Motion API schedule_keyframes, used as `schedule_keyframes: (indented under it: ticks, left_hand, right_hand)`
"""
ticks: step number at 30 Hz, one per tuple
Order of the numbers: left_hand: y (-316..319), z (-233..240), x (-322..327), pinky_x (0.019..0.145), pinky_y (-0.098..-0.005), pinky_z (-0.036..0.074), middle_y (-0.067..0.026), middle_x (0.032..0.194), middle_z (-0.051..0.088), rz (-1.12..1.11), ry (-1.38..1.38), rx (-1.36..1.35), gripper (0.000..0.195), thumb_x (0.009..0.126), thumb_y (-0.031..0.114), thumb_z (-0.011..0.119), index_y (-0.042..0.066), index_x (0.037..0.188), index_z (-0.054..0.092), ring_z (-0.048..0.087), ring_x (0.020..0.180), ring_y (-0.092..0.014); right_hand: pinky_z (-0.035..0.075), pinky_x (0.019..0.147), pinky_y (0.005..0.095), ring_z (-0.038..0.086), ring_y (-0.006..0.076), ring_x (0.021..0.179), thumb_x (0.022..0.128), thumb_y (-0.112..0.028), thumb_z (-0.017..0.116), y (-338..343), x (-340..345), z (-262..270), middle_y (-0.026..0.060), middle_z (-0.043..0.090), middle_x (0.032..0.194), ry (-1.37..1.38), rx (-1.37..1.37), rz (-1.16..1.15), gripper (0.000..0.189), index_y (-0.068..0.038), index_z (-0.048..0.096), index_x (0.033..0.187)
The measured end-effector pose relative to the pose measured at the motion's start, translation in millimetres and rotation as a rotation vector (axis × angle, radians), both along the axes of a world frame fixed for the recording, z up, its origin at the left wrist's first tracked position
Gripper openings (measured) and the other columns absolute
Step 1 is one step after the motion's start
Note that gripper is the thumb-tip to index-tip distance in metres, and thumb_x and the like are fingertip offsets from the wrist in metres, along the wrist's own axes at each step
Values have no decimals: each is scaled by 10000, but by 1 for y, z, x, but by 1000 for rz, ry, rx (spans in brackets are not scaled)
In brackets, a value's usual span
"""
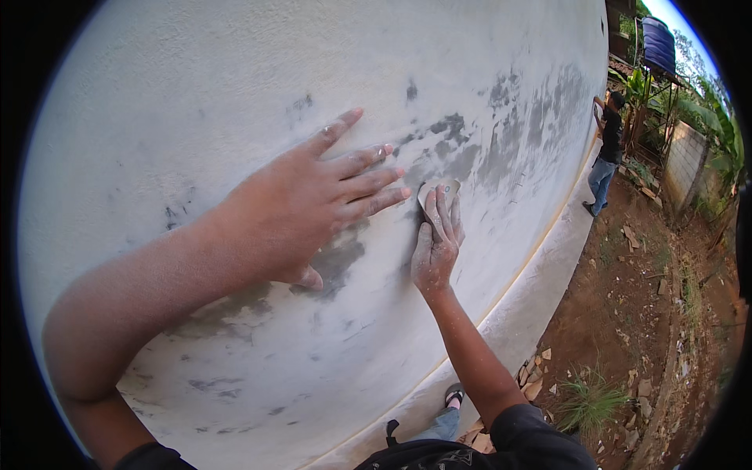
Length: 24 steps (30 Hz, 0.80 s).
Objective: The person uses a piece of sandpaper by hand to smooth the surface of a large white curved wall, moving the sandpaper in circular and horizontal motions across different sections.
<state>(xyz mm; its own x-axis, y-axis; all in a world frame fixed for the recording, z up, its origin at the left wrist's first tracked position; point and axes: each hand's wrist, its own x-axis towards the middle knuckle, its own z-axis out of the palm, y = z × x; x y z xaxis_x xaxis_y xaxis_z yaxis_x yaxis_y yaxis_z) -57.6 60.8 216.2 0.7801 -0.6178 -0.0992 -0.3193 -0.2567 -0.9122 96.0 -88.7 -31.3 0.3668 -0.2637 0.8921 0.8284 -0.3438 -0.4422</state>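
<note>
A whitish plastered wall [247, 94] with grey bare patches fills most of the view. My left hand [329, 188] is spread against or just over it, fingers apart and holding nothing, with white dust on the fingertips. To its right, my right hand [439, 241] presses a pale, round-edged sheet or disc [451, 187], possibly sandpaper, flat to the wall under its dusty fingers. A dark grey patch [452, 126] lies just above the disc, and another [341, 264] shows below my left hand.
A concrete ledge [529, 299] runs along the wall's foot, with my sandalled foot [453, 393] on it. Beyond lie reddish soil, broken tile pieces [533, 382] and a grass tuft [590, 399]. Another person [608, 141] stands farther along the wall, near a blue water tank [658, 46].
</note>
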Motion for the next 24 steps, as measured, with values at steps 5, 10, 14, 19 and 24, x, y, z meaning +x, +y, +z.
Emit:
schedule_keyframes:
  ticks: [5,10,14,19,24]
  left_hand:
    - [4,-1,-2,1355,-597,-38,66,1718,369,-4,14,-62,1385,561,874,804,265,1685,272,250,1620,-158]
    - [1,-2,-1,1359,-598,-29,63,1710,385,-8,13,-67,1389,548,855,825,282,1685,270,262,1615,-159]
    - [-3,-4,4,1354,-607,-32,58,1708,390,-13,55,-72,1385,556,850,828,292,1688,257,272,1613,-164]
    - [4,-4,2,1348,-617,-38,56,1710,387,-40,132,-159,1381,561,854,823,298,1689,254,274,1613,-171]
    - [4,-3,1,1351,-615,-29,58,1705,397,-22,82,-104,1373,563,844,828,297,1687,260,279,1611,-178]
  right_hand:
    - [185,1216,646,395,398,1565,953,-172,702,29,-78,9,-21,596,1578,-53,-389,46,479,-258,706,1425]
    - [176,1222,627,445,319,1545,1004,-150,629,-15,-9,5,-46,624,1548,-32,-300,-204,453,-284,699,1431]
    - [197,1211,623,329,354,1601,1037,-98,567,-34,28,2,-14,557,1616,113,-80,-180,464,-196,658,1481]
    - [108,1235,674,370,397,1578,985,-201,665,24,-56,1,-7,581,1593,-14,-319,-33,497,-236,668,1481]
    - [83,1249,650,454,368,1532,1006,-254,628,8,-39,-7,-70,665,1494,-121,-432,-133,410,-296,721,1403]
